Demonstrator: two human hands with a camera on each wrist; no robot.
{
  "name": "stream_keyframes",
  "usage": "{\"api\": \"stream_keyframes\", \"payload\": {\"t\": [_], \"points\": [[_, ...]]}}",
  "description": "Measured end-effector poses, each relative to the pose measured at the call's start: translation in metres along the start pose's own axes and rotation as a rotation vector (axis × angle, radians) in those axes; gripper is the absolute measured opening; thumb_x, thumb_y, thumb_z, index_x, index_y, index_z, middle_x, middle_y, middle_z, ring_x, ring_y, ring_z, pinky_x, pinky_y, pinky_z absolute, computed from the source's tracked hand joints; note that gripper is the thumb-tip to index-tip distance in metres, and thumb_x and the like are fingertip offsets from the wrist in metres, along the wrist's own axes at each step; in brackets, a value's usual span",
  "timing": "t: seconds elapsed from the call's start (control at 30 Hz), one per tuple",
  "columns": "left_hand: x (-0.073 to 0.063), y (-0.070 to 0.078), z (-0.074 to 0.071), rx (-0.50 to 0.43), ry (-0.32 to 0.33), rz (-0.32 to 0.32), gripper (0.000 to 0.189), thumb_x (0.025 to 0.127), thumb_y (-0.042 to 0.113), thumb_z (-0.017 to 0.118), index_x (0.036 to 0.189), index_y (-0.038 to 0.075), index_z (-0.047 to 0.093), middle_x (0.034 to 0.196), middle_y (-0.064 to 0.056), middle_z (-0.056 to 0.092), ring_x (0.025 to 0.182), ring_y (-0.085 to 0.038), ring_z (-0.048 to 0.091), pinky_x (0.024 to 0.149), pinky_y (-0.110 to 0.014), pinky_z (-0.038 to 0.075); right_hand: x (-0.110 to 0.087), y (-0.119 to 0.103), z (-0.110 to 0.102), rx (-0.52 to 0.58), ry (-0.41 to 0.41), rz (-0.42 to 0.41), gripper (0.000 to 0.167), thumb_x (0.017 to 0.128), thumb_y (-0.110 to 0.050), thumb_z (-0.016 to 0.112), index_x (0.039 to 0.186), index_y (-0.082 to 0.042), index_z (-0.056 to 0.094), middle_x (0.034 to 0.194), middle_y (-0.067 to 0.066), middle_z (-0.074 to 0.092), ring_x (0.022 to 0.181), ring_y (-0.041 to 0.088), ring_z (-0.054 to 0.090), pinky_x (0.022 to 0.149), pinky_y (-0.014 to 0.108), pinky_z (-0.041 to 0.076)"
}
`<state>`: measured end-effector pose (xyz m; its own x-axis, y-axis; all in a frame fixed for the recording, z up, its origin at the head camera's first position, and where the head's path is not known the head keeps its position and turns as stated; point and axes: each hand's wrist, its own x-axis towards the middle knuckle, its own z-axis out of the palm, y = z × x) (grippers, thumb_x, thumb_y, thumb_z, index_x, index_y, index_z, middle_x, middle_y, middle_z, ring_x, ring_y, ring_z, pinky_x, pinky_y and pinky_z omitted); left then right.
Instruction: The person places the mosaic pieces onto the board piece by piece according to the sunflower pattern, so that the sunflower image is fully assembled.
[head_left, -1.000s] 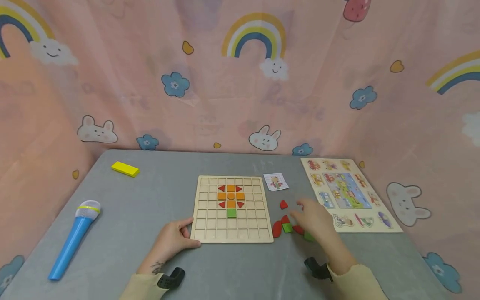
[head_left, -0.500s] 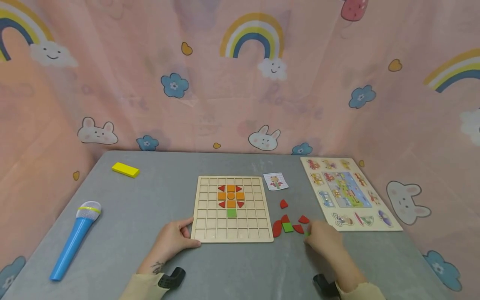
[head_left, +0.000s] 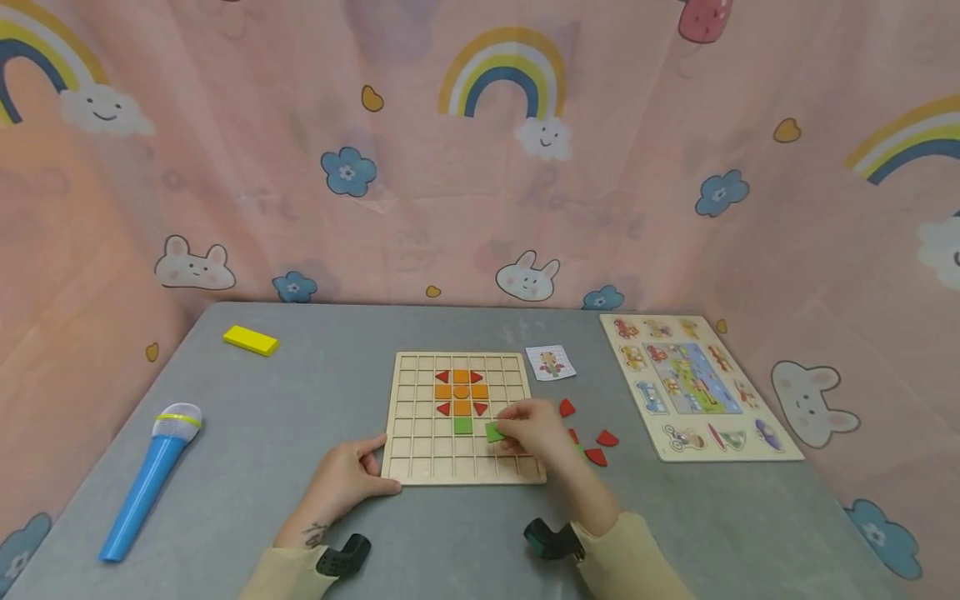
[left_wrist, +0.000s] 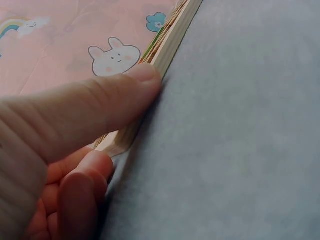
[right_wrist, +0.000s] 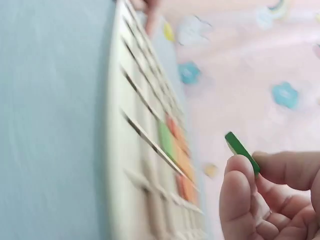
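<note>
Green tile (head_left: 494,432), lower centre: pinched by right hand (head_left: 536,425); slackened fingers risked dropping it. Wooden grid board (head_left: 435,468): corner clamped by left hand (head_left: 349,477).

The head view looks forward and down on the lower-centre grid board (head_left: 420,454), shared by both close wrist views.

You are in what looks like a children's play corner, though whether in a home you cannot tell, since a pink curtain (head_left: 420,217) printed with rainbows (head_left: 506,60), rabbits (head_left: 527,279) and flowers (head_left: 348,172) backs your grey desk (head_left: 315,375), which carries a toy microphone (head_left: 150,483), wooden grid board (head_left: 435,451) and picture puzzle (head_left: 693,387).
</note>
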<state>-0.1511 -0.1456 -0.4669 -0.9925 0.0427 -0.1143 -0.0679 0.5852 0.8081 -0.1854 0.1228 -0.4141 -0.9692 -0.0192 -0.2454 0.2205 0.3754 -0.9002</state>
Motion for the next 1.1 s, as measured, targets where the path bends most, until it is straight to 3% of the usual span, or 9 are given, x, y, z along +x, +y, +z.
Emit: {"api": "stream_keyframes", "payload": {"t": [0.23,0.43,0.6,0.73,0.83,0.97,1.1], "points": [[0.001,0.000,0.000,0.002,0.002,-0.002,0.079,0.055,0.015,0.087,0.127,0.003,0.056,0.058,-0.001,0.050,0.049,-0.012,0.041,0.045,-0.024,0.033,0.011,0.010,0.038,0.023,-0.051,0.006,0.009,0.083,-0.003,0.064,0.085,0.005,0.062,0.062,0.006,0.058,0.044,0.009,0.053,0.043,0.019,0.045],[0.001,0.001,0.000,-0.008,-0.002,0.008,0.079,0.056,0.015,0.088,0.127,0.002,0.056,0.058,-0.001,0.050,0.049,-0.012,0.042,0.045,-0.025,0.033,0.013,0.010,0.046,-0.029,-0.026,-0.001,0.011,0.079,-0.004,0.068,0.077,0.001,0.059,0.055,0.004,0.055,0.040,0.008,0.049,0.040,0.018,0.041],[0.000,0.001,0.000,-0.005,-0.005,0.004,0.079,0.056,0.015,0.087,0.127,0.003,0.056,0.058,-0.001,0.050,0.048,-0.012,0.042,0.045,-0.025,0.033,0.011,0.008,0.044,-0.157,-0.015,-0.031,0.017,0.079,-0.011,0.070,0.068,-0.002,0.061,0.050,0.000,0.048,0.043,0.010,0.043,0.040,0.019,0.034],[0.000,0.002,0.001,-0.005,-0.006,0.003,0.079,0.056,0.014,0.087,0.127,0.002,0.056,0.057,-0.002,0.050,0.048,-0.012,0.041,0.044,-0.025,0.033,0.006,0.001,0.028,-0.262,0.021,-0.075,0.018,0.081,-0.014,0.068,0.068,-0.002,0.068,0.056,-0.002,0.052,0.053,0.012,0.043,0.047,0.023,0.033],[0.000,0.002,0.002,-0.003,-0.007,0.006,0.078,0.056,0.014,0.087,0.127,0.002,0.056,0.057,-0.001,0.050,0.048,-0.012,0.041,0.044,-0.024,0.032,0.003,-0.004,0.004,-0.339,0.081,-0.079,0.016,0.083,-0.016,0.065,0.082,-0.002,0.071,0.073,0.003,0.064,0.066,0.015,0.052,0.057,0.028,0.042],[0.001,0.002,0.003,0.003,-0.007,0.008,0.078,0.056,0.014,0.087,0.127,0.001,0.056,0.057,-0.001,0.050,0.048,-0.012,0.041,0.044,-0.024,0.032,-0.001,0.001,-0.036,-0.467,0.165,-0.025,0.026,0.085,-0.019,0.063,0.104,-0.001,0.068,0.100,0.012,0.066,0.086,0.021,0.059,0.073,0.038,0.047],[0.001,0.001,0.001,0.002,-0.003,0.000,0.078,0.056,0.014,0.087,0.127,0.001,0.056,0.058,-0.002,0.050,0.049,-0.012,0.041,0.045,-0.025,0.032,-0.003,0.016,-0.067,-0.598,0.187,0.038,0.032,0.083,-0.020,0.063,0.105,0.003,0.064,0.099,0.016,0.064,0.085,0.024,0.058,0.072,0.042,0.047]]}}
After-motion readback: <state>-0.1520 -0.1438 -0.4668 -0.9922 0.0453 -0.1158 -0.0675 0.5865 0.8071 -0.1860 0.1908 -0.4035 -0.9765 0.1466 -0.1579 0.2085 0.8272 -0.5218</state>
